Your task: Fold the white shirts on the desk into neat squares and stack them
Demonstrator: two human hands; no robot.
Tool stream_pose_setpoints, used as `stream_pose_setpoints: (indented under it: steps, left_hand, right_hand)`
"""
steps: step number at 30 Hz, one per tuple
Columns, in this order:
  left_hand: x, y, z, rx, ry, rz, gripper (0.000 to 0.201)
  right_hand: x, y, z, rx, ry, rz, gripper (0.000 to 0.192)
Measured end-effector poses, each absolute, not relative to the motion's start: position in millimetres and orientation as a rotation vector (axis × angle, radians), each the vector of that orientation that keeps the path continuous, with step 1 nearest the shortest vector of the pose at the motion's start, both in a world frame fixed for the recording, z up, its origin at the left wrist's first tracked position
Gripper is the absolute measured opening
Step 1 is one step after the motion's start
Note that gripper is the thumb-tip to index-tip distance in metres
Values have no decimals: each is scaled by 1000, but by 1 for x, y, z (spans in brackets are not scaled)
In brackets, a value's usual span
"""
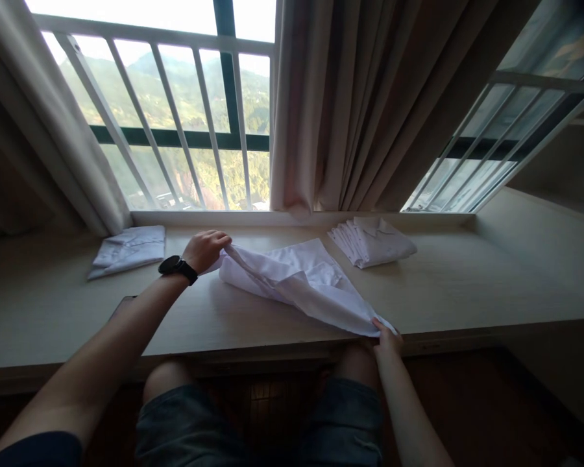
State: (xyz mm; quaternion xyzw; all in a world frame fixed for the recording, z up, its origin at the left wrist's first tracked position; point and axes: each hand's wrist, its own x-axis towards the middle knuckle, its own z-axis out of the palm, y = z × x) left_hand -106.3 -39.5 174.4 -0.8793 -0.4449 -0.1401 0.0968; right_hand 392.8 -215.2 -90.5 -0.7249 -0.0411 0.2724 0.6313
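A white shirt (302, 279) lies partly folded on the pale wooden ledge, stretched between my two hands. My left hand (205, 250), with a black watch on the wrist, pinches its upper left end slightly above the surface. At the ledge's front edge, my right hand (388, 336) grips the lower right corner, fingers closed on the cloth. The edge between the hands is lifted and slanted, and loose creases run across the middle. The lower side of the fabric is hidden beneath the upper layer.
A folded white garment (130, 250) lies at the left, and a stack of folded white shirts (372, 241) at the right. A dark flat object (121, 305) is partly hidden behind my left forearm. Curtains (331, 117) and a barred window (175, 117) rise behind the ledge (467, 279).
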Motion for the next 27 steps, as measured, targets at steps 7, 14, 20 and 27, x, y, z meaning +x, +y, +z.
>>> stream_pose_setpoints:
  steps: [7, 14, 20, 27]
  left_hand:
    - [-179, -115, 83, -2618, -1266, -40, 22]
    - [-217, -159, 14, -2468, -1697, 87, 26]
    - [-191, -146, 11, -2323, -1749, -344, 40]
    - [-139, -69, 3, -2226, -1968, -497, 62]
  right_hand:
    - [386, -233, -101, -1652, -146, 549, 70]
    - [380, -252, -95, -1844, -815, 652, 53]
    - [402, -247, -76, -2245, -1436, 480, 46]
    - [337, -143, -50, -2008, -1918, -146, 50]
